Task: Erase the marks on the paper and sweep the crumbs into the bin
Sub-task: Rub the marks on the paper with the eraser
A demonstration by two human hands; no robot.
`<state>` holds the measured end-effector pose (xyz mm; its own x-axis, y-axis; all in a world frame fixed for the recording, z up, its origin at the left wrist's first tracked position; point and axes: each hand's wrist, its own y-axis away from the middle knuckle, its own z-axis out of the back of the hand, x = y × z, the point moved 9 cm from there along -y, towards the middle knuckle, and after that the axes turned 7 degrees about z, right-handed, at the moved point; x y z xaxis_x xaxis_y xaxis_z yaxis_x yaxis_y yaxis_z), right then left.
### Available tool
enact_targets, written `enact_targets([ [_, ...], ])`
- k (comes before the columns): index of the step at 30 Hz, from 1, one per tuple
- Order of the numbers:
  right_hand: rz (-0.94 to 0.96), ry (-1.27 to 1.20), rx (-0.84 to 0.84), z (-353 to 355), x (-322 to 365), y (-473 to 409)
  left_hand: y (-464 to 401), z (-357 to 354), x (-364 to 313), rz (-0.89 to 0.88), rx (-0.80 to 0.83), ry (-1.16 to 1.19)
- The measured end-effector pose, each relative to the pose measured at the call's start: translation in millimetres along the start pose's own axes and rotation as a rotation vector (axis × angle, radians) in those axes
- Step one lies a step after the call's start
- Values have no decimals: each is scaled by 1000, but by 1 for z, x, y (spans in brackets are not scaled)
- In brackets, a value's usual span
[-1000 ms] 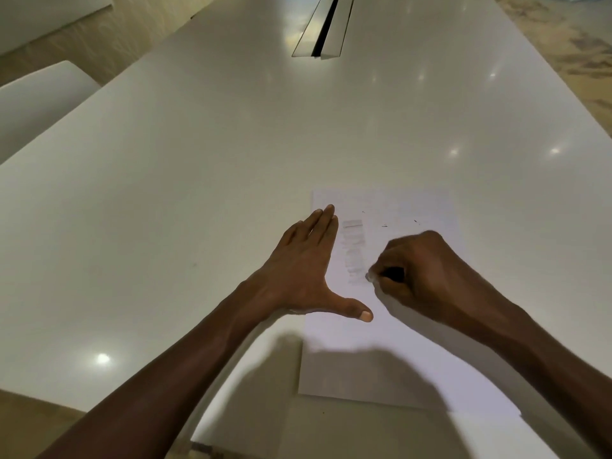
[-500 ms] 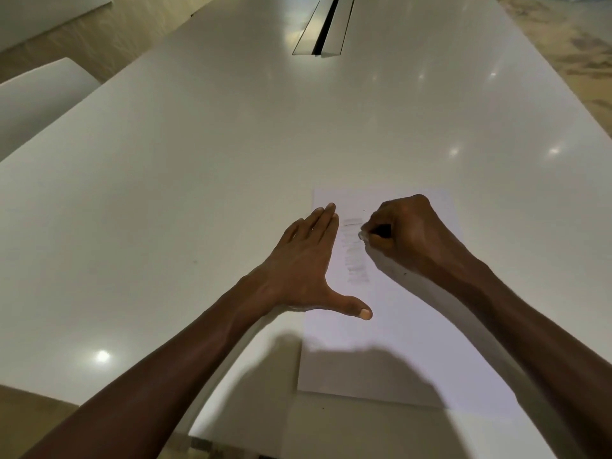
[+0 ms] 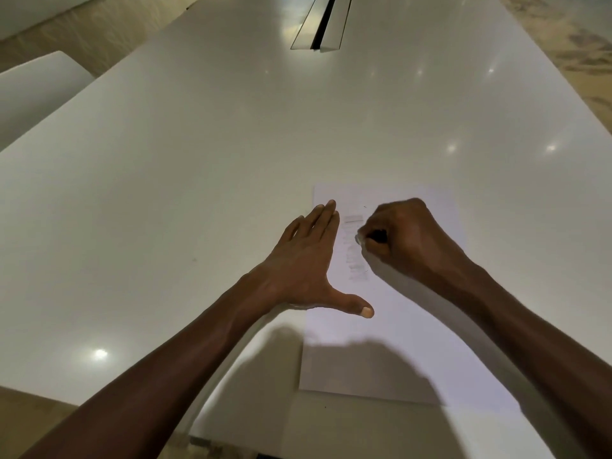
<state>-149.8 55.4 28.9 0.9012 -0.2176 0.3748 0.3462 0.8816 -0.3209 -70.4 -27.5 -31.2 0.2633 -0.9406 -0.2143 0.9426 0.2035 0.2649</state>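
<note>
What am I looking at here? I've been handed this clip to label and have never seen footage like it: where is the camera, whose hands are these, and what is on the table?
There is no machine here. A person wears one wide-angle camera on the head, looking forward and down, so you see their own two arms reaching away from you.

The surface is a glossy white table with a sheet of white paper lying on it. Grey pencil marks run in a column on the paper.

The left hand lies flat, fingers straight, across the paper's left edge, apparently steadying the sheet. The right hand is curled round a small eraser, whose pale tip touches the marks.

A narrow slot sits in the table farther off. No bin is in view.
</note>
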Motion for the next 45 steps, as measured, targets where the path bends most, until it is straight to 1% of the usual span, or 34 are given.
enact_targets([
  [5,20,3,15,3,5,3,0,0,0,8,5,-5],
  [11,27,-23,163,-8,35,42,-1,0,0,1,-1,-15],
  [13,20,-22,150,-7,35,40,0,0,0,-3,-5,-13],
  [17,27,-9,40,-1,17,9,-1,0,0,-4,-3,-4],
  [19,21,9,17,-2,10,-2,0,0,0,-1,3,1],
  [22,21,19,32,-1,9,-1,0,1,0,-1,1,4],
  [28,16,-12,151,-8,40,46,0,1,0,-8,-17,1],
  [32,21,-46,124,-6,38,35,1,2,-1,-14,-22,10],
  [38,28,33,39,-10,15,-6,2,1,-1,-6,-10,27],
  [42,47,-2,50,-3,26,6,2,2,-1,-2,-9,16],
  [45,49,-46,134,-7,44,29,0,2,-1,-9,-29,-1],
])
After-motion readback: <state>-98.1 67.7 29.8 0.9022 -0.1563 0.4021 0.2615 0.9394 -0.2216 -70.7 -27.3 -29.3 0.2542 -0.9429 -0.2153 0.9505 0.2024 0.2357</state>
